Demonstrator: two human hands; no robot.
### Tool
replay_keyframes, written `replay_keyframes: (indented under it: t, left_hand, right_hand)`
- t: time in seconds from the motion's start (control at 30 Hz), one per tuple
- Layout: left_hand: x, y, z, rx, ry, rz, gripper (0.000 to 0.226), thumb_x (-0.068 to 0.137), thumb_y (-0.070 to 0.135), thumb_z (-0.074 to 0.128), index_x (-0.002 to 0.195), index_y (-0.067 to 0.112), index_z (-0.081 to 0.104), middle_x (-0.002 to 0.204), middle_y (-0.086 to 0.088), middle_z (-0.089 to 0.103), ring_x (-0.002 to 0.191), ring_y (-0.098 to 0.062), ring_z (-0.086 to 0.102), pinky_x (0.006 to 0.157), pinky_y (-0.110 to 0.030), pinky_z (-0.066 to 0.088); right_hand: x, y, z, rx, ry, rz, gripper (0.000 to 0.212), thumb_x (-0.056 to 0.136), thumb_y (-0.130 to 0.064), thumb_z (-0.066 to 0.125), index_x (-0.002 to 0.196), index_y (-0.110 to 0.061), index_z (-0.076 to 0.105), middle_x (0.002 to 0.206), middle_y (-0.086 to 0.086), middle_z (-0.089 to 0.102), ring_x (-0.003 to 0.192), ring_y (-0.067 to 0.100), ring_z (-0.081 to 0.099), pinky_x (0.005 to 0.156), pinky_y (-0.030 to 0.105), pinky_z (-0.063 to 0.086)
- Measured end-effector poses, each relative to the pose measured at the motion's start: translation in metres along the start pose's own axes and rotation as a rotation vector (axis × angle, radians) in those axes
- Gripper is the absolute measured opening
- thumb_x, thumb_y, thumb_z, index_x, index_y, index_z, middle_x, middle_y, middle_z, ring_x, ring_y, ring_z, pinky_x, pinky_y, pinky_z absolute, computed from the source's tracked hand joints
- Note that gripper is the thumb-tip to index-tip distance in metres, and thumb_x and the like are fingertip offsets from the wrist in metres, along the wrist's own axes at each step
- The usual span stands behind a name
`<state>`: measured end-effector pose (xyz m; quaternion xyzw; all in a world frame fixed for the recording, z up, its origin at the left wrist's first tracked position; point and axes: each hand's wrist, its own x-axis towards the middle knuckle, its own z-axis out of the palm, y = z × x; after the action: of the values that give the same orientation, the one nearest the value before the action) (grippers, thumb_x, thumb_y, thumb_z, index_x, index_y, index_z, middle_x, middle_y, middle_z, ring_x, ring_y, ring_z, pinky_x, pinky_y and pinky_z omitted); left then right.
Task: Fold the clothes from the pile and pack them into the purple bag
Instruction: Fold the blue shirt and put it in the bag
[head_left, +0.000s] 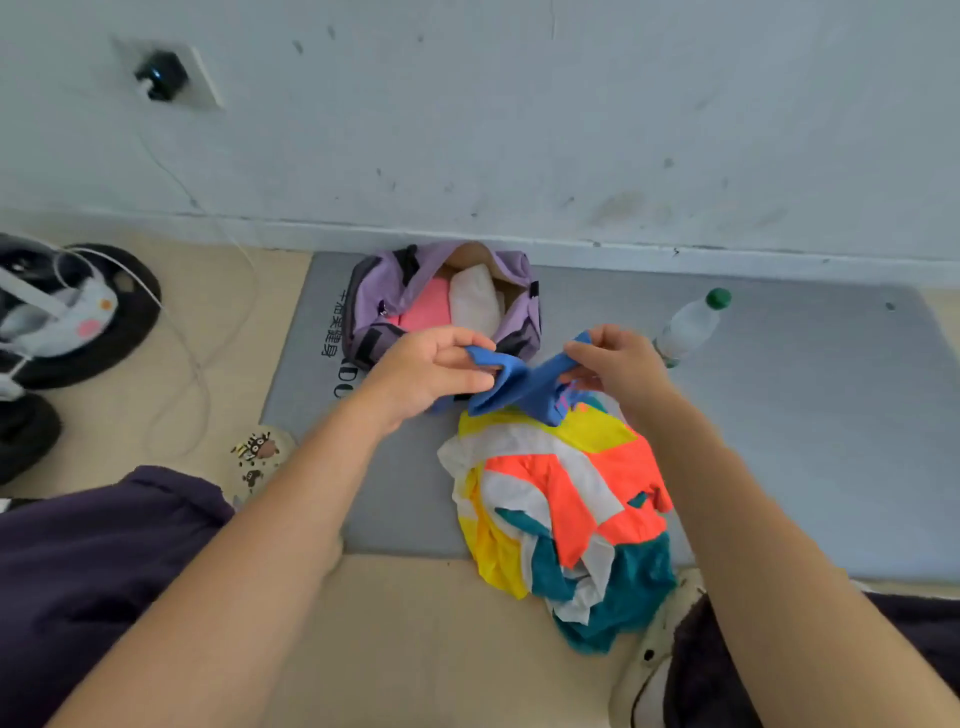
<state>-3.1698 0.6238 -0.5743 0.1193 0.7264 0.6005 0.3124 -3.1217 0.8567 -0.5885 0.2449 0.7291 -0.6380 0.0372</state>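
Nearest me, the pile (566, 514) of orange, yellow, white and teal clothes lies on the grey mat (779, 415). Above it my left hand (431, 369) and right hand (618, 364) each pinch the blue garment (524, 387). Beyond, the open purple bag (441, 301) holds pink and white folded pieces.

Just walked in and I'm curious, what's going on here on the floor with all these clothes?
A person sitting on the floor is packing clothes. Both hands, left hand and right hand, hold a blue garment stretched between them above a colourful pile of clothes on a grey mat. The purple bag sits open by the wall, already holding a pink item and a white item. A water bottle lies beside it.
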Motion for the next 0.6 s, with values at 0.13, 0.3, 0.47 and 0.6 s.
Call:
replay_keyframes:
  t: [0.13, 0.3, 0.47, 0.6]
  left_hand:
    - [-0.028, 0.098, -0.001, 0.253, 0.033, 0.229, 0.027, 0.081, -0.001, 0.074, 0.091, 0.024, 0.068, 0.078, 0.006, 0.074, 0.074, 0.0, 0.066, 0.073, -0.016, 0.054]
    - [-0.075, 0.186, 0.001, 0.367, 0.11, 0.511, 0.014, 0.086, 0.015, 0.072, 0.084, 0.029, 0.07, 0.073, 0.007, 0.075, 0.072, -0.003, 0.071, 0.071, -0.013, 0.052]
    - [-0.1, 0.209, 0.006, 0.506, 0.225, 0.63, 0.012, 0.09, 0.032, 0.064, 0.079, 0.037, 0.067, 0.068, 0.003, 0.061, 0.063, -0.009, 0.057, 0.065, -0.032, 0.051]
    - [-0.108, 0.199, 0.016, 0.412, 0.163, 0.539, 0.018, 0.093, 0.019, 0.065, 0.081, 0.031, 0.071, 0.087, 0.001, 0.059, 0.063, -0.006, 0.061, 0.053, -0.027, 0.051]
  right_hand:
    - [-0.035, -0.091, -0.018, -0.034, 0.02, -0.244, 0.015, 0.088, -0.004, 0.064, 0.078, -0.009, 0.053, 0.066, 0.005, 0.068, 0.058, 0.013, 0.066, 0.061, 0.028, 0.055]
    - [-0.1, -0.164, -0.028, -0.001, -0.042, -0.501, 0.013, 0.086, -0.005, 0.064, 0.078, -0.013, 0.057, 0.07, 0.001, 0.07, 0.063, 0.012, 0.064, 0.065, 0.028, 0.056]
    - [-0.146, -0.185, -0.03, 0.048, -0.095, -0.563, 0.005, 0.088, -0.009, 0.067, 0.085, -0.008, 0.062, 0.081, 0.013, 0.071, 0.069, 0.016, 0.062, 0.067, 0.028, 0.055]
    - [-0.159, -0.177, -0.025, 0.066, -0.135, -0.523, 0.005, 0.088, -0.008, 0.068, 0.085, -0.007, 0.064, 0.076, 0.009, 0.069, 0.067, 0.013, 0.062, 0.063, 0.023, 0.052]
